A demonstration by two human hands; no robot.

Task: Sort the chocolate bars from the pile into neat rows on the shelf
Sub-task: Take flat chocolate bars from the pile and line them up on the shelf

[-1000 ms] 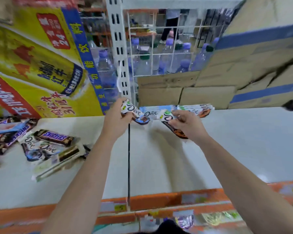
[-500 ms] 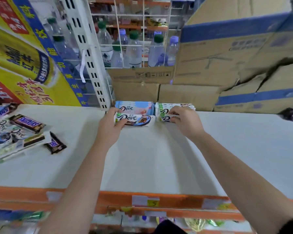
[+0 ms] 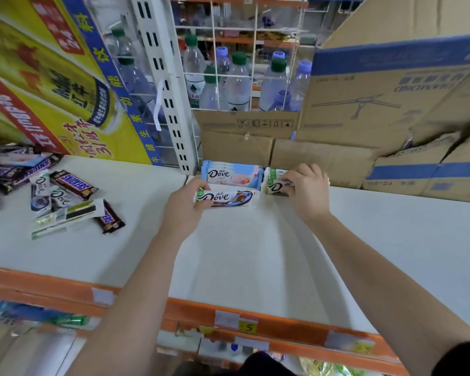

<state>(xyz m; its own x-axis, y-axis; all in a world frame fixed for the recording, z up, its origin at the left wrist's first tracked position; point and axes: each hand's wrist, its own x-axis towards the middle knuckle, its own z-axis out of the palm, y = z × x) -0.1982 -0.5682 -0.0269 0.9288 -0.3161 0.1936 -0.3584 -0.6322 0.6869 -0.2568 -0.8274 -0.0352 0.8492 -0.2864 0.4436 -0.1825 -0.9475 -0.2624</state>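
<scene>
On the white shelf [image 3: 242, 261], my left hand [image 3: 186, 210] grips the left end of a white Dove bar [image 3: 228, 198] lying flat in front of a stack of light-blue Dove bars [image 3: 232, 175]. Just right of that stack, my right hand [image 3: 304, 189] holds a green-marked white Dove bar [image 3: 273, 185] on top of a small stack at the back. The loose pile of Snickers and Dove bars [image 3: 52, 194] lies at the far left of the shelf.
Cardboard boxes [image 3: 364, 126] line the shelf's back and right. A perforated white upright [image 3: 168, 104] and a wire grid with water bottles [image 3: 236, 80] stand behind. A yellow drink banner [image 3: 52, 85] covers the left back. The orange front edge [image 3: 255, 324] carries price tags.
Both hands brought their Dove bars down from the air onto the shelf beside the back stacks. The view shifted, so the pile appears nearer the centre.
</scene>
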